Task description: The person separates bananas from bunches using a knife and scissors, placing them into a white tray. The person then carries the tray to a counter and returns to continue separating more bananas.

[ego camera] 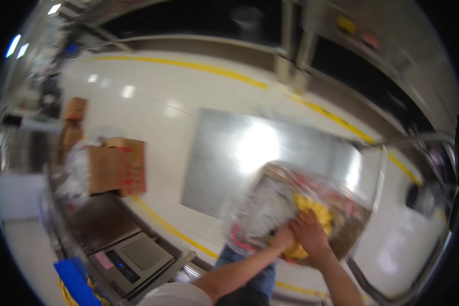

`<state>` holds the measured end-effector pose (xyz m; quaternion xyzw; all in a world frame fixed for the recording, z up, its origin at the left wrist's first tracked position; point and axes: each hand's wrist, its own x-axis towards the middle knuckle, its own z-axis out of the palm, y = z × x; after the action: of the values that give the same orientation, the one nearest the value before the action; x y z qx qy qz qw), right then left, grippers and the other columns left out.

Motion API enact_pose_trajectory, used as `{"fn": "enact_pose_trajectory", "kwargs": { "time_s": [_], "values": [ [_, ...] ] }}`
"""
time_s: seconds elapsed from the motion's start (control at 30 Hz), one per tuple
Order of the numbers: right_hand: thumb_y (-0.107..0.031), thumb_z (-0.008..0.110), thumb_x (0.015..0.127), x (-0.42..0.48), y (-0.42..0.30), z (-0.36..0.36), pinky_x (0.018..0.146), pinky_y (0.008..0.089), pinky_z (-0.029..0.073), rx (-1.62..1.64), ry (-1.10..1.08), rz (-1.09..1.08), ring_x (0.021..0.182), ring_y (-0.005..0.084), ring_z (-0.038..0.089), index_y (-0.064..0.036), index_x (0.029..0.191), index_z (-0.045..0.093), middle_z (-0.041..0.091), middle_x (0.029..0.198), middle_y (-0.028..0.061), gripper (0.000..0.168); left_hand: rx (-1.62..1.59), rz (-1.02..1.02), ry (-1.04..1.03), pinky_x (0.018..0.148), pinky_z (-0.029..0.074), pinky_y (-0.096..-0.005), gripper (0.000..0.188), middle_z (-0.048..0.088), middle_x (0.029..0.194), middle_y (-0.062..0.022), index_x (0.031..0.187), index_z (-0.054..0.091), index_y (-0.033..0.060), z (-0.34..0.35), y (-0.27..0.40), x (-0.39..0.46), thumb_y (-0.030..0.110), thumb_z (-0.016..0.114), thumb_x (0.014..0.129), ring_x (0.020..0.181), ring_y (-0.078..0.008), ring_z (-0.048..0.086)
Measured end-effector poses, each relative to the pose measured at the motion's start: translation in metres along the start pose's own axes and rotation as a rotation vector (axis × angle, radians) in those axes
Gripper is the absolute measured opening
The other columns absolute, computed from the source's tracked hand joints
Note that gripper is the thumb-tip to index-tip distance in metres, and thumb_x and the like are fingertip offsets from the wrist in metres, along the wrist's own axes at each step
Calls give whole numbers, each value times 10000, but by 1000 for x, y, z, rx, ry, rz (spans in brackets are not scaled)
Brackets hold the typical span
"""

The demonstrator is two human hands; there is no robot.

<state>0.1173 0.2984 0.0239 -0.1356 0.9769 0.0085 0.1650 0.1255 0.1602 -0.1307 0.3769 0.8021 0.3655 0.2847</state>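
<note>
Yellow bananas (313, 206) lie in an opened cardboard box (348, 237) lined with clear plastic film (269, 206). The box rests at the near end of a flat metal platform (218, 153). My left hand (285, 238) reaches in at the edge of the film, beside the bananas, its fingertips hidden. Over the bananas lies my right hand (310, 231), its fingers close against the left hand. Blur and overlap hide whether either hand grips the fruit or the film.
A metal rail (380, 179) runs along the platform's right side. At left stand cardboard boxes (116, 168) with plastic film, above a counter holding a device with a perforated panel (143, 250). A blue sheet (76, 281) lies at lower left. Dark shelving (199, 19) lines the far side.
</note>
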Motion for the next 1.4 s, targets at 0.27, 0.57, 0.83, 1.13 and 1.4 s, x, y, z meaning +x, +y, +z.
{"fn": "enact_pose_trajectory", "kwargs": {
  "time_s": [0.27,0.57,0.83,1.13,1.4],
  "values": [
    [-205,466,879,42,20,64,1041,439,229,-365,-565,-391,1131,198,497,-110,1123,630,621,1100,23,309,-543,-436,-276,1016,342,-390,460,491,1277,-237,1261,470,40,-7,-7,52,237,513,847,1217,-326,456],
    [-270,467,882,40,32,63,1016,454,263,-321,-580,-481,1106,222,516,-202,1137,634,600,1149,23,313,-92,-853,-64,861,450,-401,291,619,1012,-217,1046,595,51,-65,-22,55,235,473,857,967,-359,593],
    [-287,543,809,67,33,82,878,467,401,-152,-427,-671,875,227,602,-136,991,662,642,906,48,264,-413,-6,379,595,458,-343,173,545,750,-58,1057,549,94,-99,31,-40,159,507,902,667,-220,563],
    [-246,521,785,41,26,2,904,506,384,-154,-255,-907,815,262,622,-119,848,693,666,759,83,223,-350,-491,263,648,461,-390,126,598,797,-101,898,567,57,-180,14,-272,158,492,895,736,-277,593],
    [-278,538,783,9,-3,-155,858,475,416,-52,-549,-665,815,286,604,-91,846,667,647,831,112,236,-1934,-1056,4,710,542,-372,294,612,803,-156,978,564,52,-144,38,-222,334,490,935,758,-265,640]
  ]
}}
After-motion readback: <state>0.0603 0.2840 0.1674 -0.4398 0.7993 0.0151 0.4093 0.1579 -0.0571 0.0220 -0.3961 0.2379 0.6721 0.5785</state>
